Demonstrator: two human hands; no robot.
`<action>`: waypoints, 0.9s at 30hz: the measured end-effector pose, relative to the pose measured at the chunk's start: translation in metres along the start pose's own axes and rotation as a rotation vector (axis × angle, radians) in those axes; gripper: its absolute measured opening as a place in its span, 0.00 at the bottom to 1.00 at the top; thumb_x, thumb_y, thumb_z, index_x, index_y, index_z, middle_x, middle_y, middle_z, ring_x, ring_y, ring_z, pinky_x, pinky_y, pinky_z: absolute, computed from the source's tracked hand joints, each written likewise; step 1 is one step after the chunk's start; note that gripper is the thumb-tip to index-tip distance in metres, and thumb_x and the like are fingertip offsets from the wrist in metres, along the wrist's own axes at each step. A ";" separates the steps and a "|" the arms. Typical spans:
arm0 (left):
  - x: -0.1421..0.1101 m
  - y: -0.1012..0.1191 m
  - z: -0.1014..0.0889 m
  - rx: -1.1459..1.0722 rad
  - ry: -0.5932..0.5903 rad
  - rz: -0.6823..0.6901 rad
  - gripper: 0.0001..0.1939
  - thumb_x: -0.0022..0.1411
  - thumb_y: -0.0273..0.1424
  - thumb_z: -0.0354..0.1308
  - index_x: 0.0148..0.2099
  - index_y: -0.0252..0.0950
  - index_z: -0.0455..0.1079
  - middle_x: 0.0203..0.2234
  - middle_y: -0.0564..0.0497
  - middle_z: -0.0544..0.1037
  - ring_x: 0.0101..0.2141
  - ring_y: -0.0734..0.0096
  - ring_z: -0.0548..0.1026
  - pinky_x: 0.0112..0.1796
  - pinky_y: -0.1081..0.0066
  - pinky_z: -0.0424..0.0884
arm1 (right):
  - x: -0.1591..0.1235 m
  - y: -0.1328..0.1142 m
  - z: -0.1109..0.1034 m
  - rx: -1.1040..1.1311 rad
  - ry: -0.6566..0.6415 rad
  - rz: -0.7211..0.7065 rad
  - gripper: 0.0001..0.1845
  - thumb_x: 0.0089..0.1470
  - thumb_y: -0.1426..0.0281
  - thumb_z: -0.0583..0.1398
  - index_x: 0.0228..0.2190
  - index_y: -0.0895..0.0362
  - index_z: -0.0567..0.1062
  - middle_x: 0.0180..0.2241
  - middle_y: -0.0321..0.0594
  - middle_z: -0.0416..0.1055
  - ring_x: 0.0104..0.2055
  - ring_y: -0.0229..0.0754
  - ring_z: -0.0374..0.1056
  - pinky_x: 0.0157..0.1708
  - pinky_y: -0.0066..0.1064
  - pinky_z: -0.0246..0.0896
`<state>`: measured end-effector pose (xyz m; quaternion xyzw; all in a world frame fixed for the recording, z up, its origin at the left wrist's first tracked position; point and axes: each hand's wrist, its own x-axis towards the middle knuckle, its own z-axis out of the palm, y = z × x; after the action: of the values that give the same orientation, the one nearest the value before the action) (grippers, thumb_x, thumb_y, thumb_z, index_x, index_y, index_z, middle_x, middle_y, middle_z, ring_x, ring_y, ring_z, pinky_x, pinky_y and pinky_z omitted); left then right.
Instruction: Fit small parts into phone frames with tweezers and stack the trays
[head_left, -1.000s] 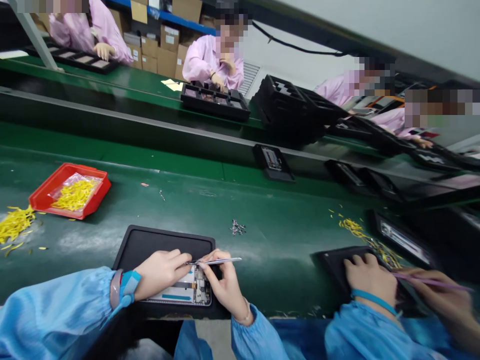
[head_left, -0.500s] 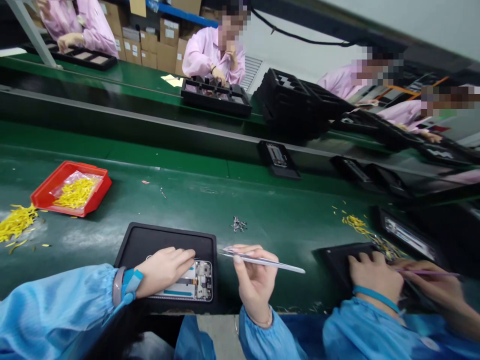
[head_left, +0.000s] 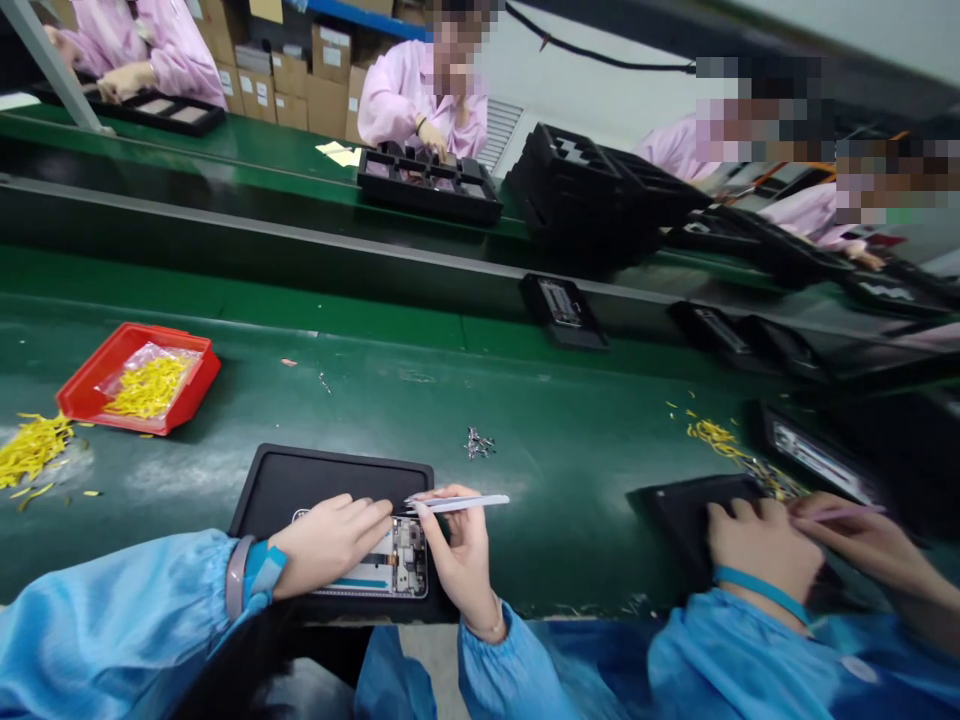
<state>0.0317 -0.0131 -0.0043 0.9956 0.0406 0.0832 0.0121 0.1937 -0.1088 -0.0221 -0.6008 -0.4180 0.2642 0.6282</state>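
Pale metal tweezers (head_left: 457, 504) sit in a narrow pinch in the right hand (head_left: 465, 560), tips near the top edge of a phone assembly (head_left: 401, 565) lying in the black tray (head_left: 330, 470). The left hand (head_left: 330, 545) lies open, pressing the phone assembly down. Hurried tweezer work could slip and scratch the exposed board; a knocked tray could scatter the loose screws (head_left: 478, 443) beyond it.

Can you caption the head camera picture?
Left hand rests on a phone on a black tray; right hand holds tweezers.
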 end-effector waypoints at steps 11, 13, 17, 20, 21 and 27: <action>-0.004 -0.010 -0.002 -0.425 0.160 -0.315 0.09 0.65 0.29 0.45 0.38 0.36 0.67 0.45 0.46 0.70 0.31 0.75 0.74 0.33 0.74 0.72 | 0.001 -0.002 0.002 0.031 -0.022 -0.015 0.08 0.57 0.67 0.60 0.37 0.52 0.66 0.32 0.36 0.72 0.35 0.39 0.73 0.36 0.30 0.70; -0.005 -0.010 0.000 -0.448 0.153 -0.344 0.09 0.65 0.29 0.46 0.37 0.36 0.67 0.44 0.48 0.70 0.31 0.76 0.75 0.33 0.76 0.71 | 0.002 -0.004 0.002 0.017 -0.073 -0.040 0.07 0.57 0.68 0.60 0.37 0.52 0.66 0.31 0.37 0.72 0.34 0.39 0.73 0.35 0.30 0.70; -0.005 -0.009 0.004 -0.443 0.141 -0.380 0.08 0.65 0.27 0.46 0.38 0.37 0.67 0.44 0.50 0.70 0.30 0.78 0.75 0.31 0.78 0.71 | 0.003 -0.005 0.004 -0.052 -0.126 -0.076 0.06 0.57 0.68 0.60 0.37 0.53 0.67 0.31 0.38 0.72 0.34 0.41 0.73 0.34 0.32 0.70; -0.004 -0.009 0.005 -0.427 0.153 -0.374 0.09 0.65 0.27 0.46 0.37 0.37 0.67 0.43 0.50 0.71 0.30 0.77 0.75 0.31 0.78 0.71 | 0.004 -0.004 0.006 -0.107 -0.135 -0.087 0.05 0.56 0.69 0.60 0.36 0.54 0.68 0.31 0.39 0.73 0.34 0.42 0.73 0.34 0.33 0.70; -0.004 -0.008 0.005 -0.422 0.156 -0.370 0.10 0.66 0.27 0.45 0.36 0.37 0.67 0.43 0.50 0.71 0.30 0.77 0.75 0.30 0.78 0.71 | 0.004 -0.003 0.006 -0.125 -0.138 -0.091 0.05 0.56 0.70 0.60 0.36 0.54 0.68 0.31 0.40 0.73 0.35 0.42 0.73 0.35 0.33 0.70; -0.003 -0.006 0.002 -0.387 0.145 -0.391 0.10 0.66 0.28 0.45 0.36 0.37 0.67 0.41 0.50 0.72 0.31 0.76 0.76 0.29 0.78 0.70 | 0.003 -0.005 0.006 -0.201 -0.149 -0.186 0.06 0.55 0.74 0.59 0.36 0.54 0.69 0.31 0.40 0.73 0.34 0.43 0.73 0.34 0.34 0.69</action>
<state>0.0289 -0.0070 -0.0072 0.9395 0.2159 0.1565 0.2148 0.1899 -0.1037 -0.0172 -0.5979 -0.5416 0.2055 0.5541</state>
